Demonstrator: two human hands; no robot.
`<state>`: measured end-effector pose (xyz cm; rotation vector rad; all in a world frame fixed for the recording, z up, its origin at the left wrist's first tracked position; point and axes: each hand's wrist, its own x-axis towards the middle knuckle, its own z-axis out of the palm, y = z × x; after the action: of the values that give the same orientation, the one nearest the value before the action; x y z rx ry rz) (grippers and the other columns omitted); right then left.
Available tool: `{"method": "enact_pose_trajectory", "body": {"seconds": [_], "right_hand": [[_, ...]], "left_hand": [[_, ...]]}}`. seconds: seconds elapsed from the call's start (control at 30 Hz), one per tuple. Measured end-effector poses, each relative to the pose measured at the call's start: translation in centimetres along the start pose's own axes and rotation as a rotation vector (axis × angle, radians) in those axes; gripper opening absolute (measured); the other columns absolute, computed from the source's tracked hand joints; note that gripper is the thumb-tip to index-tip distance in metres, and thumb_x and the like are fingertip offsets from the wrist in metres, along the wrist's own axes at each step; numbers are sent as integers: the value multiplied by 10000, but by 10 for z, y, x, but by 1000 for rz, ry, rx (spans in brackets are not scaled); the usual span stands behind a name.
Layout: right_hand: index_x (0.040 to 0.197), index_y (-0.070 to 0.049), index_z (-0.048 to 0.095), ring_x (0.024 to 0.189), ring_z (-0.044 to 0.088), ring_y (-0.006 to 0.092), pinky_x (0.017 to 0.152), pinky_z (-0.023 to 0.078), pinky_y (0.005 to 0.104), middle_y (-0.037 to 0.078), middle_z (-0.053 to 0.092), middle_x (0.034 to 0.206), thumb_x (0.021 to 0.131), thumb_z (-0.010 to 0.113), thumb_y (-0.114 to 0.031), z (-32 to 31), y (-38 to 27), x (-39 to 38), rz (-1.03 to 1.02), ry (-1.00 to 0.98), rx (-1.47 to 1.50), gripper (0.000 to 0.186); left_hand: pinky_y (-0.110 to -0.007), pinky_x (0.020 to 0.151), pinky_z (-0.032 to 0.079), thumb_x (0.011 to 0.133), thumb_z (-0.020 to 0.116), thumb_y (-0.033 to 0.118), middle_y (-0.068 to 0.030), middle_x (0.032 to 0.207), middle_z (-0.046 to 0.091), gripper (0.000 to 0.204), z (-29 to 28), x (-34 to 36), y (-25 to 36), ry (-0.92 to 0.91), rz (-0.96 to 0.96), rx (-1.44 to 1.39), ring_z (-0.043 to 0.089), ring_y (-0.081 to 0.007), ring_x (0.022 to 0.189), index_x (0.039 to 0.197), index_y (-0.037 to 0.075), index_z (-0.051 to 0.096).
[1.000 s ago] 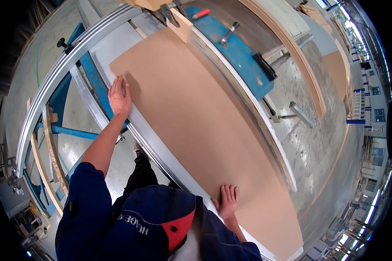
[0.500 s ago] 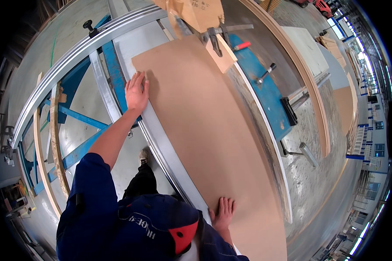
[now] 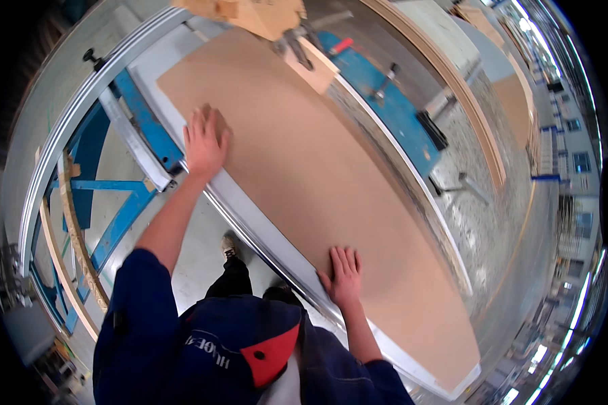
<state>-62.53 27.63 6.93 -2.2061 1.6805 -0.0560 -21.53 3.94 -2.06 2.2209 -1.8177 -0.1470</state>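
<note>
A long tan board point(image 3: 331, 209) lies on a silver machine table point(image 3: 242, 209) along a straight fence or edge point(image 3: 412, 189), which curves in the fisheye view. My left hand point(image 3: 206, 145) rests open, palm down, on the board's near edge in its upper left part, fingers slightly blurred. My right hand point(image 3: 343, 275) lies open on the same edge lower down, fingers spread on the board and thumb by the edge. Beyond the board's upper end, a dark clamp point(image 3: 297, 48) sits on a pale plywood block point(image 3: 317, 71), beside a cardboard-coloured piece point(image 3: 257, 17).
A blue machine plate point(image 3: 378, 101) with a lever point(image 3: 385, 84) lies beyond the fence. A silver rail point(image 3: 81, 111) with a black knob point(image 3: 90, 57) and a blue frame point(image 3: 115, 192) are at left, with long wooden strips point(image 3: 74, 243). More boards point(image 3: 507, 108) stand at right.
My right hand has moved up along the board's edge, closer to my left hand, which stays on the board. The view has shifted and tilted.
</note>
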Motion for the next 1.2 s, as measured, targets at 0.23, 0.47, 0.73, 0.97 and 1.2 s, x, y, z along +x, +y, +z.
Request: {"method": "enact_pose_trajectory", "body": {"seconds": [0.23,0.47,0.73,0.97,1.2], "right_hand": [[1449,-48,577,1427,507,318,1266,271,532,123,606,1471,943,718,-395,-7,-45,53,-15,-18,99,630],[1415,-86,603,1428,508,296,1259,287,532,89,606,1454,936,741,-301,9,-14,3,-130,37,158,543],[1475,-1,540,1403,481,487,1219,288,655,224,582,1463,879,787,-497,-76,169,-209,113,-19,26,814],[1482,9,530,1420,474,488,1240,262,660,213,587,1463,837,817,-476,-63,184,-170,46,-111,31,857],[1452,-12,561,1402,500,452,1242,281,635,179,610,1436,776,869,-444,-56,146,-106,25,-122,24,859]], "left_hand": [[-829,1173,47,1021,554,436,-122,1722,264,702,-31,-166,169,-414,114,15,187,-354,1609,1642,175,355],[-832,1169,62,1078,467,421,-86,1722,258,600,-22,-148,145,-391,122,99,205,-297,1604,1640,246,353],[-795,1211,74,1094,451,343,-51,1729,233,552,-6,-124,135,-401,49,121,201,-263,1604,1631,262,354],[-778,1225,81,1088,463,316,-42,1726,256,542,7,-94,107,-394,-28,111,200,-234,1610,1621,270,373],[-750,1240,90,1084,473,300,-35,1720,289,522,24,-62,52,-344,-68,103,244,-236,1599,1602,272,416]]}}
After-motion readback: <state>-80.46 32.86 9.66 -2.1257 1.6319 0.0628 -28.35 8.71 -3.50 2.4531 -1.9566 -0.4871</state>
